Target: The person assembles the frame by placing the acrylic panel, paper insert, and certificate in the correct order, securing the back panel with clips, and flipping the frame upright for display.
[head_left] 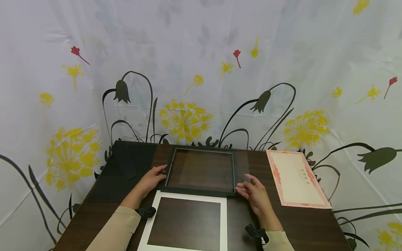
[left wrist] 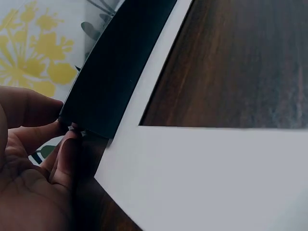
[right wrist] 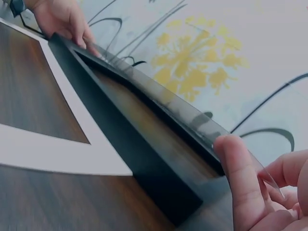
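A white curtain printed with flowers (head_left: pixel 201 52) fills the background behind a dark wood-grain table (head_left: pixel 301 226). At the table's far left lies a black sheet of board (head_left: pixel 106 177). The black rectangular frame (head_left: pixel 198 191) sits at the far middle, the table's grain showing through it. A white mat with a cut-out window (head_left: pixel 223 223) lies on the near side, its far edge against the frame. A clear sheet (head_left: pixel 242 165) stretches over the frame and past its right side. To the far right lies a cream certificate with a red-orange border (head_left: pixel 298 179).

The right hand (head_left: pixel 255 197), just beside the frame's near right corner, pinches the clear sheet's corner between thumb and fingers. The left hand (head_left: pixel 152 181) has thumb and fingertips at the frame's left edge; whether they pinch the frame or the sheet, I cannot tell. Small black devices are worn on the left wrist (head_left: pixel 146 212) and right wrist (head_left: pixel 257 234).
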A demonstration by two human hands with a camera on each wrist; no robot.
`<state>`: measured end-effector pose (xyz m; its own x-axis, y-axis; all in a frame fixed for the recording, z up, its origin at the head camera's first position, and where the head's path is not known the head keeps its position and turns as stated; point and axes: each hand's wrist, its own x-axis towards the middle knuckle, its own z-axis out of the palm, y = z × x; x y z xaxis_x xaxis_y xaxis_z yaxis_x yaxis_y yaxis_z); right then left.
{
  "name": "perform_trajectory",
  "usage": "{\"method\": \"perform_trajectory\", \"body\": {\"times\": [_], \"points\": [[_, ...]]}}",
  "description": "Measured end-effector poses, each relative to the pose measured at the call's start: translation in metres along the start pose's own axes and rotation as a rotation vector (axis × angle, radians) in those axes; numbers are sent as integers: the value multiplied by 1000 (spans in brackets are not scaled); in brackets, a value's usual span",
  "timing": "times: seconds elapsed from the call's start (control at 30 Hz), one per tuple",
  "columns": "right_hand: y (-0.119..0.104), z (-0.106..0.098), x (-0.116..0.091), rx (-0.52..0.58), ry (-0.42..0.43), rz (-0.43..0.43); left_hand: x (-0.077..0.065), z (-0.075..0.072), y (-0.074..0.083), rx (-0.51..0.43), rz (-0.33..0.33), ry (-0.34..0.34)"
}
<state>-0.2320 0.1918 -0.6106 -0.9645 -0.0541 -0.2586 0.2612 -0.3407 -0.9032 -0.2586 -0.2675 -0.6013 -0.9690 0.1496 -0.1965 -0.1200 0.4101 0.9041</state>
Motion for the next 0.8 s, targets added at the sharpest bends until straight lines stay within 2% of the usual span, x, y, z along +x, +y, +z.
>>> {"method": "perform_trajectory", "body": {"times": [0.13,0.33,0.47,0.57,0.8], "points": [[0,11,4,-3,-15,-11,3,-1,-8,-1,1,-1],[-2,28,6,-44,-23,-33,7,-1,-11,40,19,31],[2,37,7,-67,-26,-40,6,1,-11,60,3,38],[8,42,7,-77,-38,-50,2,1,-13,42,-12,29],[12,50,9,-134,-49,-105,4,2,-13,30,12,44]]}}
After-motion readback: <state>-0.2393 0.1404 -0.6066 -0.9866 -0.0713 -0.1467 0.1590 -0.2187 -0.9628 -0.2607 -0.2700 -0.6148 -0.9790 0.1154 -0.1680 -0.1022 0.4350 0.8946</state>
